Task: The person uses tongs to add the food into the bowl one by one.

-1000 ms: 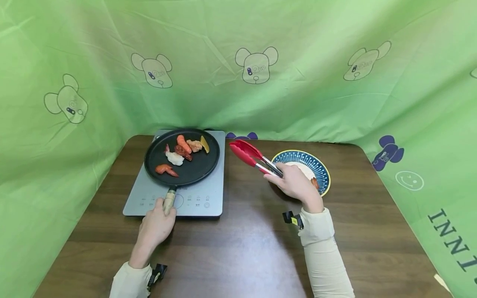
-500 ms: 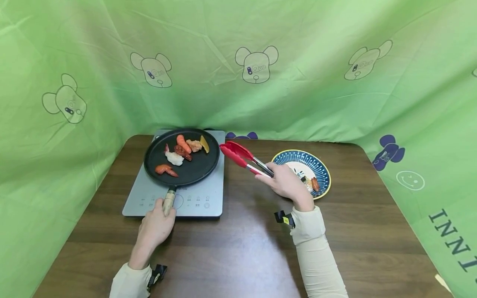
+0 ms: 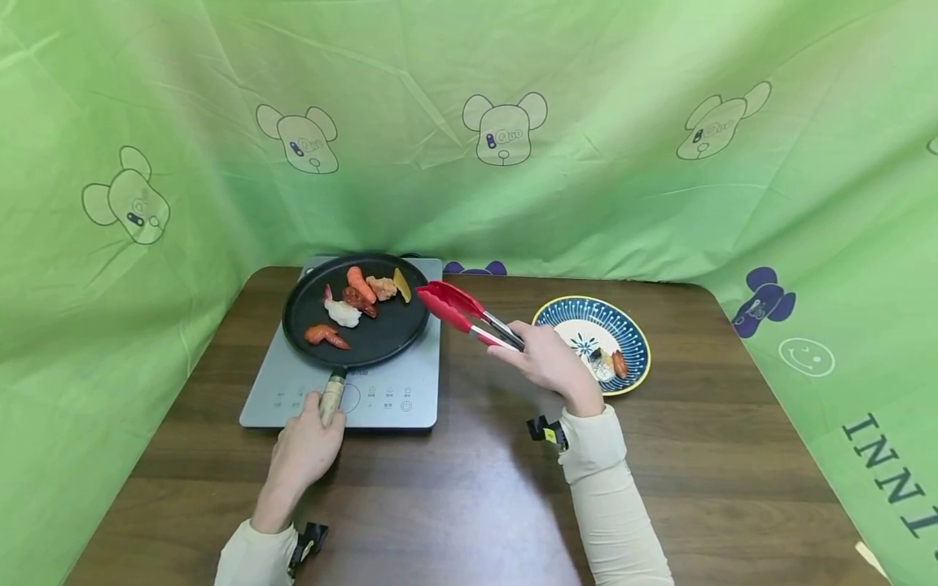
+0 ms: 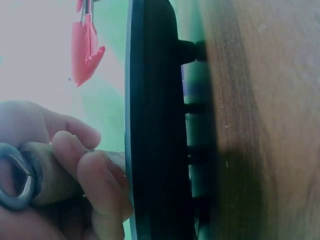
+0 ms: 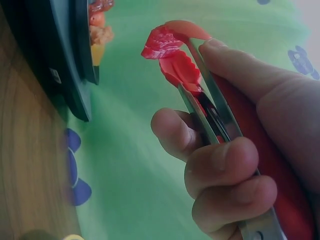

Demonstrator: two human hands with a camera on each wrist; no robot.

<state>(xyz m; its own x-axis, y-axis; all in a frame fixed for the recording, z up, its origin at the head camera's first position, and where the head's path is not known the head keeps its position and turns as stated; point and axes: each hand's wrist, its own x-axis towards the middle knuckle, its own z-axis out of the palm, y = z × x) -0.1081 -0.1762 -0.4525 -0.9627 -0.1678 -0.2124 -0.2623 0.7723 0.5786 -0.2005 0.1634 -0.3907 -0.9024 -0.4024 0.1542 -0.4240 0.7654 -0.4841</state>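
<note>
My left hand (image 3: pixel 304 448) grips the wooden handle (image 3: pixel 332 392) of a round black frying pan (image 3: pixel 366 346). Toy-like food pieces lie in the pan: a white shrimp (image 3: pixel 342 311), an orange-brown chicken wing (image 3: pixel 327 335), a darker red-brown piece (image 3: pixel 357 300), an orange-red sausage-like piece (image 3: pixel 359 282), a fried nugget (image 3: pixel 382 286) and a yellow wedge (image 3: pixel 402 285). My right hand (image 3: pixel 545 360) holds red-tipped metal tongs (image 3: pixel 447 304), whose tips overlap the pan's right rim in the head view. In the right wrist view the tongs' heads (image 5: pixel 180 67) stand slightly apart with nothing seen between them.
The pan sits on a silver induction cooker (image 3: pixel 399 411) at the table's left. Right of it, a blue-patterned plate (image 3: pixel 636 330) bears a silvery-black piece (image 3: pixel 602 365) and a reddish-brown one (image 3: pixel 620 363). Green cloth (image 3: pixel 506 203) surrounds the brown wooden table (image 3: pixel 476 505).
My right hand has moved left with the tongs, from over the plate to the pan's right rim, uncovering the food on the plate. My left hand stays on the handle.
</note>
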